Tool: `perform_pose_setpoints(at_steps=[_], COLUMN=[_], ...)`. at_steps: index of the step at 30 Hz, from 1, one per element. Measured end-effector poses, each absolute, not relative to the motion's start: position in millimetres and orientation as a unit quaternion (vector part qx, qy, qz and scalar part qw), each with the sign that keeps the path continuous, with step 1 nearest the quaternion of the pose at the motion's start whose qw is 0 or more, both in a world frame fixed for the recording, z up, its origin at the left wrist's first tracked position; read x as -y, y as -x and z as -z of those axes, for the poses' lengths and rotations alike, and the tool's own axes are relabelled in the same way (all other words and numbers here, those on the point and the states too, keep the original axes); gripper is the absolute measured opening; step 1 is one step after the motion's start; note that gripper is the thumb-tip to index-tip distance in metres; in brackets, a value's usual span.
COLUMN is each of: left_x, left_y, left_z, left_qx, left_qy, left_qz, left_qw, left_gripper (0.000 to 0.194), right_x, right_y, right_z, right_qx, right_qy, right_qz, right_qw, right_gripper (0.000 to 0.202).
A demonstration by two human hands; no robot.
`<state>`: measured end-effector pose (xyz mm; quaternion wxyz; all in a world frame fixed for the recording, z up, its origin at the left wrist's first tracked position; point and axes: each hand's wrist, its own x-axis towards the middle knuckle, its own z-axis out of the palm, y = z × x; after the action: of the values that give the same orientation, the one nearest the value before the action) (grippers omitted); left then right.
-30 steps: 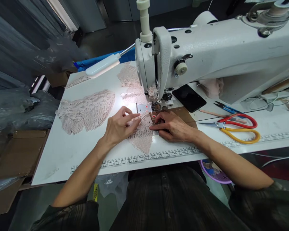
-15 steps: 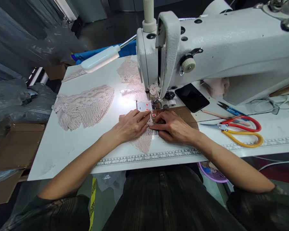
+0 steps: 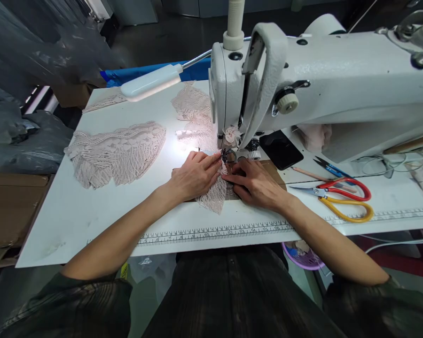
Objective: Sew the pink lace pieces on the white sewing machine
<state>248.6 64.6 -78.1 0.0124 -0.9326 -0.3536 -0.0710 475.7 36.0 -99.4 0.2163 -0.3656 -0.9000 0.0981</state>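
Note:
A strip of pale pink lace (image 3: 213,196) runs under the presser foot of the white sewing machine (image 3: 320,70), its pointed end toward me. My left hand (image 3: 197,176) lies flat on the lace, fingers stretched toward the foot and close together. On the right edge of the strip, my right hand (image 3: 255,183) has its fingers bent, thumb and forefinger pinching the lace. Its other fingers rest over the brown board (image 3: 273,173). The needle tip and the stitch line are hidden by the foot and fingertips. More lace (image 3: 193,105) lies behind the needle.
Another lace piece (image 3: 116,152) lies on the table's left. A lamp (image 3: 151,83) shines over the sewing area. To the right are a black phone (image 3: 281,149), scissors with red and yellow handles (image 3: 345,213), blue-handled snips (image 3: 329,168) and a pencil (image 3: 310,174). A printed ruler (image 3: 211,233) borders the front.
The lace has advanced a little away from me under the foot, with my left hand following it. The red marks by the foot are now covered. My view has shifted slightly.

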Motion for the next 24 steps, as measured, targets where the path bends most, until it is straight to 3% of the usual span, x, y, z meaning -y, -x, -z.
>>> perform_pose_setpoints(at_steps=[11, 24], left_x=[-68.1, -63.3], left_y=[-238.5, -242.9], left_z=[79.1, 88.9], left_qx=[0.315, 0.349], left_qy=[0.940, 0.924], left_qz=[0.128, 0.153], left_qw=[0.031, -0.026], left_gripper=[0.037, 0.036], right_x=[-31.6, -33.8], right_y=[-467.8, -471.8], right_z=[97.6, 104.4], right_qx=[0.898, 0.886], right_qy=[0.379, 0.372], right_qz=[-0.098, -0.112], right_qw=[0.202, 0.253], right_gripper=[0.034, 0.033])
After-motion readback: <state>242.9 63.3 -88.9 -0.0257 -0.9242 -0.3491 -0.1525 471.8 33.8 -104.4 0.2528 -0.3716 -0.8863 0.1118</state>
